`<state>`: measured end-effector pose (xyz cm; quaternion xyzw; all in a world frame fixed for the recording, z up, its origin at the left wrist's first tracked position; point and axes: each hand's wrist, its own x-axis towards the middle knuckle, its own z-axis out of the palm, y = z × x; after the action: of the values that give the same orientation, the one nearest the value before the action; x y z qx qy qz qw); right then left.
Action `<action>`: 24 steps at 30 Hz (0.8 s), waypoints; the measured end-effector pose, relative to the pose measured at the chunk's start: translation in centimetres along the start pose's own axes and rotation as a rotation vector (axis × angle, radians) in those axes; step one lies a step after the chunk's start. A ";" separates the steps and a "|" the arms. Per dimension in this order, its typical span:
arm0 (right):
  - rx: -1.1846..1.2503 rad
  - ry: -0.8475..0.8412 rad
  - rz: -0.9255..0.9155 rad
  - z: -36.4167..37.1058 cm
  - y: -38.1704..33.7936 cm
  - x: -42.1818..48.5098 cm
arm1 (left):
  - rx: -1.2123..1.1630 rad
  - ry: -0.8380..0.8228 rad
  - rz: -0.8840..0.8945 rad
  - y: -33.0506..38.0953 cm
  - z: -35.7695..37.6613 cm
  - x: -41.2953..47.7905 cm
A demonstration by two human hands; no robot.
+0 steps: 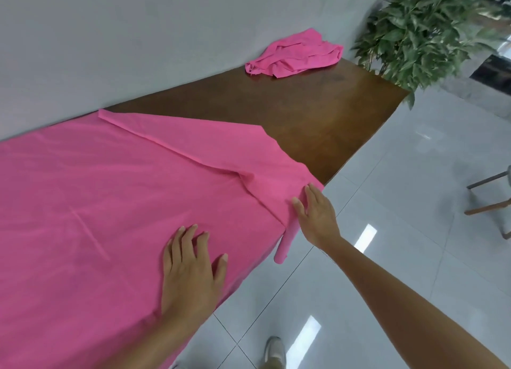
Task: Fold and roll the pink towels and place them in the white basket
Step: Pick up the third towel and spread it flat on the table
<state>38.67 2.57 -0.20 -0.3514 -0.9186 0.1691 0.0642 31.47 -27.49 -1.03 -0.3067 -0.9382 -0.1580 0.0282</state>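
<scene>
Palms face down: my left hand [190,269] lies flat, fingers spread, on the pink towel [83,202]; my right hand [316,216], fingers straight, touches its folded edge.

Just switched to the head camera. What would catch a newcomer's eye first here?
The big pink towel spread over the near part of the brown table, one corner folded in, with the left hand and right hand lying flat on it by the table's front edge. Next, a crumpled pink towel at the table's far end, beside a leafy plant.
</scene>
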 end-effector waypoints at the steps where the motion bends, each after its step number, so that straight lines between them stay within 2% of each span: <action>1: 0.005 -0.010 -0.021 -0.3 0.8 0.6 | 0.009 -0.005 0.004 0.0 0.0 0.0; 7: -0.005 -0.112 -0.165 -2.0 5.6 6.5 | 0.053 -0.011 -0.011 0.2 -0.1 -0.1; 16: -0.123 -0.152 -0.324 -2.5 10.7 15.8 | 0.077 -0.018 -0.032 0.5 0.0 0.1; 24: -0.219 -0.229 -0.429 -3.7 11.2 21.0 | 0.101 -0.045 -0.043 0.9 -0.1 0.1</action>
<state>30.87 25.35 -0.71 -0.1322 -0.9861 0.0900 -0.0441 31.94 -26.81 -0.71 -0.2882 -0.9517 -0.1039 0.0190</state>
